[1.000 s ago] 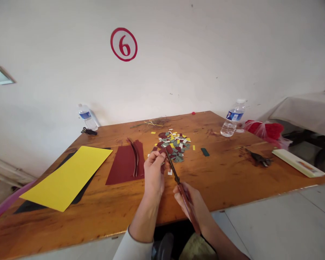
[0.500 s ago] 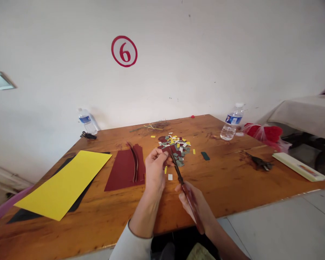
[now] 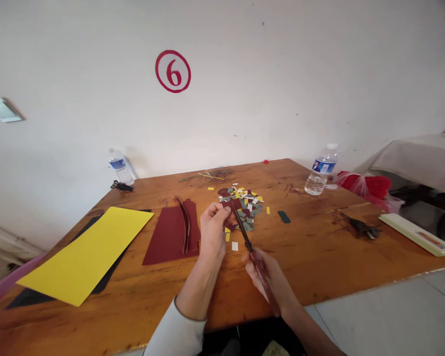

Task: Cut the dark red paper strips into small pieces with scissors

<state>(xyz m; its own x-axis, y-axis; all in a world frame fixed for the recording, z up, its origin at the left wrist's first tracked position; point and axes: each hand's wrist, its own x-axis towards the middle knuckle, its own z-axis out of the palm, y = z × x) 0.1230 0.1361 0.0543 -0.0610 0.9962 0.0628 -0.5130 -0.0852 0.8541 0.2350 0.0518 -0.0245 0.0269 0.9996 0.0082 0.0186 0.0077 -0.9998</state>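
Observation:
My left hand [image 3: 214, 230] pinches a small dark red paper piece [image 3: 236, 203] above the pile. In my right hand [image 3: 269, 274] are scissors [image 3: 248, 244] with reddish-brown handles, their blades pointing up-left at the held paper. Beneath and beyond the blades lies a heap of small cut pieces [image 3: 252, 205] in yellow, white, grey-green and dark red. A white square [image 3: 235, 245] rests in front of the heap. To the left, narrow dark red strips [image 3: 186, 225] lie on dark red sheets [image 3: 163, 235].
A yellow sheet [image 3: 91, 252] overlaps a black one on the left of the wooden table [image 3: 133, 314]. Bottles stand at the back left [image 3: 120, 168] and back right [image 3: 321, 170]. Black pliers [image 3: 361, 228] and a long pale box [image 3: 417, 234] lie right.
The view has shifted slightly, so the table items on the right appear a little lower and further right. Both hands keep nearly the same pose and hold the same things.

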